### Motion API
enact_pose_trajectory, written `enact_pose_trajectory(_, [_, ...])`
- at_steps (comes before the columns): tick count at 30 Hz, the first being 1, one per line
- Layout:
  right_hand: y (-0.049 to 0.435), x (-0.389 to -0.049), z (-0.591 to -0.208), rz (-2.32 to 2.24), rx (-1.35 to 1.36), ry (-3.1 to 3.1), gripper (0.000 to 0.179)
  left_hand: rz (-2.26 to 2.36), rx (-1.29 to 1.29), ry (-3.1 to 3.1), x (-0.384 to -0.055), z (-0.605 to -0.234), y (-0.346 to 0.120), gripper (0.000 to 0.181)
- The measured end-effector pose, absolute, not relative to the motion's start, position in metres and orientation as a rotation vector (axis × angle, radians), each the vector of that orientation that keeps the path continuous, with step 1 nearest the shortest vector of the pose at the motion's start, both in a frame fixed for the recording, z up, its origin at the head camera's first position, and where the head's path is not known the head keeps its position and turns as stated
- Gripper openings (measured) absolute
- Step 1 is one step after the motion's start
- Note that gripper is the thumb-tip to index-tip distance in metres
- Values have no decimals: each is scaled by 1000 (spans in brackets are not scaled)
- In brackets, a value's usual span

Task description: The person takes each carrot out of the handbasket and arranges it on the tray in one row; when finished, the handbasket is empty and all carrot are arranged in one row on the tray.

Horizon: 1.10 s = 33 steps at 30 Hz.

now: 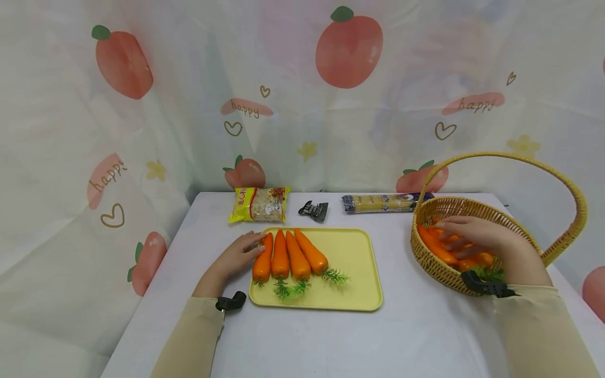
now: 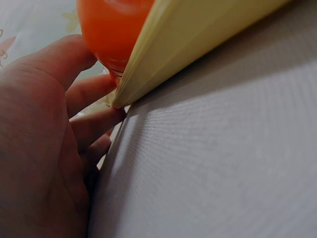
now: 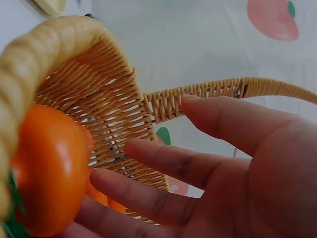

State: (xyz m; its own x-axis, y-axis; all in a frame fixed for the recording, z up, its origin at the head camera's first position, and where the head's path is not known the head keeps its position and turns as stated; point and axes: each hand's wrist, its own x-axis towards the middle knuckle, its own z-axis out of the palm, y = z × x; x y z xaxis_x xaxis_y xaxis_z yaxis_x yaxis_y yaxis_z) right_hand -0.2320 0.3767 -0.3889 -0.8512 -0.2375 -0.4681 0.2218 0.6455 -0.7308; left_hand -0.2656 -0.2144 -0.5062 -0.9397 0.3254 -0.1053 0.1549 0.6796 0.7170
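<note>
Several orange carrots with green leafy tops lie side by side on the left part of a yellow tray (image 1: 354,262). My left hand (image 1: 236,257) rests at the tray's left rim. Its thumb and fingers touch or nearly touch the leftmost carrot (image 1: 262,265) and the rim, without closing round them. On the right stands a wicker basket (image 1: 465,207) holding more carrots (image 1: 434,248). My right hand (image 1: 496,239) reaches in over its rim, fingers spread and loosely bent. In the right wrist view, a carrot (image 3: 52,168) lies beside those fingers; whether they touch it is unclear.
Along the back of the table lie a yellow-ended food packet (image 1: 260,205), a small black wrapped packet (image 1: 314,210) and a long pack of noodles (image 1: 378,203). The basket's tall handle (image 1: 501,154) arches above it. Patterned curtains (image 1: 293,136) hang behind and at the left.
</note>
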Motion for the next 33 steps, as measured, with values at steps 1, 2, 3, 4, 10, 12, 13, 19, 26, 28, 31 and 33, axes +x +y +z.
enact_pose_trajectory(1, [376,-232,-390,-1126,-5,2324,77,1108,382,2667,-266,-506,-214,58])
enact_pose_trajectory(2, [376,-232,-391,-1117,5,2320,79,1109,378,2666,-265,-506,-214,58])
enact_pose_trajectory(3, [375,-232,-392,-1105,13,2315,81,1109,375,2666,-265,-507,-214,58])
enact_pose_trajectory(4, [375,-233,-393,-1094,15,2312,83,1109,373,2665,-265,-507,-214,58])
enact_pose_trajectory(10, [373,-235,-398,-1090,26,2289,80,1104,367,2668,-265,-508,-213,58])
enact_pose_trajectory(12, [373,-235,-400,-1091,31,2277,78,1106,362,2668,-265,-507,-213,59])
enact_pose_trajectory(13, [373,-235,-401,-1089,30,2275,77,1106,361,2669,-265,-507,-213,59])
enact_pose_trajectory(19, [372,-235,-405,-1048,-2,2248,67,1108,365,2667,-265,-506,-213,59])
enact_pose_trajectory(26, [371,-236,-405,-983,-55,2257,65,1112,387,2671,-264,-506,-213,59])
enact_pose_trajectory(28, [371,-235,-404,-980,-68,2263,64,1118,391,2670,-264,-506,-213,58])
enact_pose_trajectory(31, [371,-235,-403,-981,-77,2277,62,1116,394,2677,-265,-506,-213,57])
enact_pose_trajectory(33, [371,-234,-402,-992,-73,2275,60,1112,393,2680,-265,-506,-213,57])
